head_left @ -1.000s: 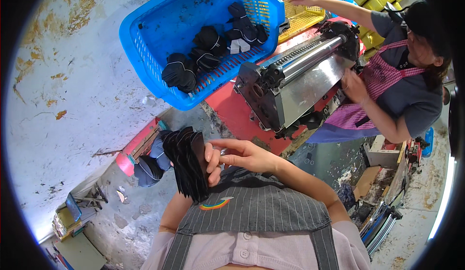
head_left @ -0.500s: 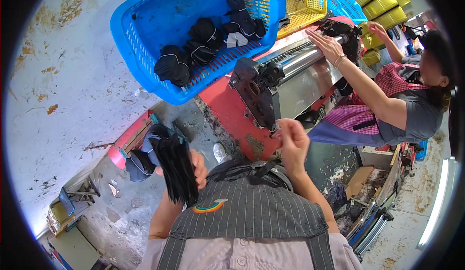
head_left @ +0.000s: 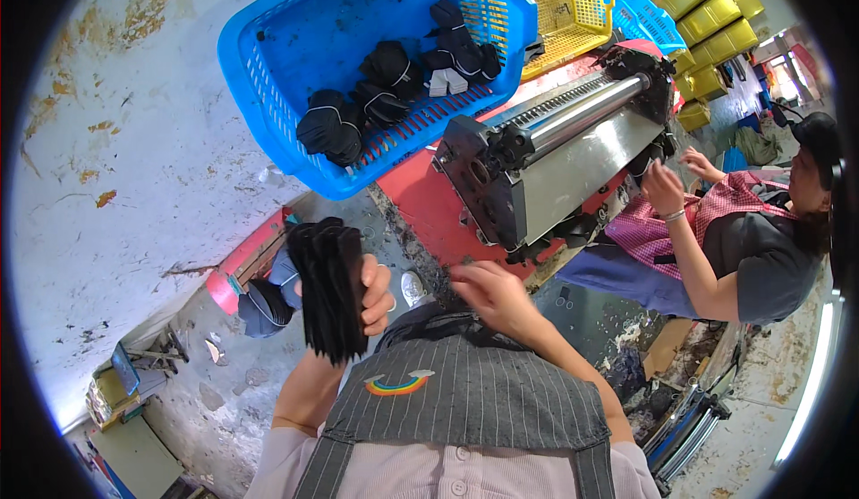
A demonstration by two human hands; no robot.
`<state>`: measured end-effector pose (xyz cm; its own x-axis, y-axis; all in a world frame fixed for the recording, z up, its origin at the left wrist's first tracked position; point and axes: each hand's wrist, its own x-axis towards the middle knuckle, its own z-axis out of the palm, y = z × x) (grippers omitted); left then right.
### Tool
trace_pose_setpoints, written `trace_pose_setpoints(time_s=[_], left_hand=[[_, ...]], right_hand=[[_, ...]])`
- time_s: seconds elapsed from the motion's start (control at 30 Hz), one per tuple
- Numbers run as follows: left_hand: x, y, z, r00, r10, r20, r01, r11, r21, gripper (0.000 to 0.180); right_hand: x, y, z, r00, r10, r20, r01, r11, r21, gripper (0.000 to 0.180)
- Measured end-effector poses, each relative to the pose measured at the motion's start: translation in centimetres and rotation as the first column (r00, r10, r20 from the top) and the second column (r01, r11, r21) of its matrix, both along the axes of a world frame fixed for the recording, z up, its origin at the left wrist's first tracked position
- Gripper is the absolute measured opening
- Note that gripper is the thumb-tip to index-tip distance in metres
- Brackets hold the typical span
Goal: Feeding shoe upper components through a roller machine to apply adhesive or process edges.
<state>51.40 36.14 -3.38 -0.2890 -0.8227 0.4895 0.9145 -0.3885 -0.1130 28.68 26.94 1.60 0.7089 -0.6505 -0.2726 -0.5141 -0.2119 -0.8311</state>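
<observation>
My left hand [head_left: 376, 298] grips a thick stack of black strips [head_left: 331, 291], held upright above the floor at the left. The pieces look soft and thin, like fabric or leather, with their long edges fanned slightly. My right hand [head_left: 497, 298] is in front of my apron, near the front corner of the red machine table [head_left: 416, 199]. Its fingers are bent and slightly blurred; whatever is at the fingertips is too small to make out. On that table stands a roller machine [head_left: 573, 163] with a shiny metal roller and a sloping metal plate.
A blue basket [head_left: 259, 132] holds several black bundles [head_left: 331, 127] tied with pale bands. Behind it are a yellow basket [head_left: 582, 7] and another blue basket [head_left: 644, 20]. A co-worker [head_left: 761, 248] in a pink checked apron is at the machine's right. Dark bundles [head_left: 264, 307] lie low on the left.
My right hand has moved left, away from the machine's front corner. The black stack has risen slightly. The co-worker's hand has come off the roller, down and to the right.
</observation>
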Motion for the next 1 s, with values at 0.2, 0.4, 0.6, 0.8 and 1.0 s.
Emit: trace_pose_setpoints(time_s=[0.2, 0.4, 0.6, 0.8, 1.0], left_hand=[[-1.4, -0.7, 0.9, 0.972, 0.096, 0.215, -0.13, 0.981, 0.147, 0.076], [-0.6, 0.7, 2.4, 0.8, 0.158, 0.579, -0.478, 0.751, 0.455, 0.078], [0.5, -0.3, 5.3, -0.098, -0.024, 0.995, -0.518, 0.855, -0.031, 0.066], [-0.4, -3.7, 4.4, -0.721, 0.243, 0.649, -0.275, 0.759, -0.59, 0.069], [6.1, -5.3, 10.8, -0.099, -0.014, 0.995, -0.424, 0.905, -0.029, 0.057]], right_hand=[[5.5, -0.2, 0.6, 0.838, -0.401, 0.369, -0.217, 0.376, 0.901, 0.023], [5.2, -2.3, 1.0, 0.616, -0.673, 0.411, -0.532, 0.03, 0.846, 0.035], [3.7, -3.9, 6.0, 0.721, -0.442, 0.533, -0.423, 0.329, 0.845, 0.074], [8.2, -1.0, 10.3, 0.756, 0.436, 0.489, -0.496, 0.868, -0.007, 0.053], [3.6, -5.4, 8.0, 0.835, 0.347, 0.428, -0.124, 0.875, -0.468, 0.026]])
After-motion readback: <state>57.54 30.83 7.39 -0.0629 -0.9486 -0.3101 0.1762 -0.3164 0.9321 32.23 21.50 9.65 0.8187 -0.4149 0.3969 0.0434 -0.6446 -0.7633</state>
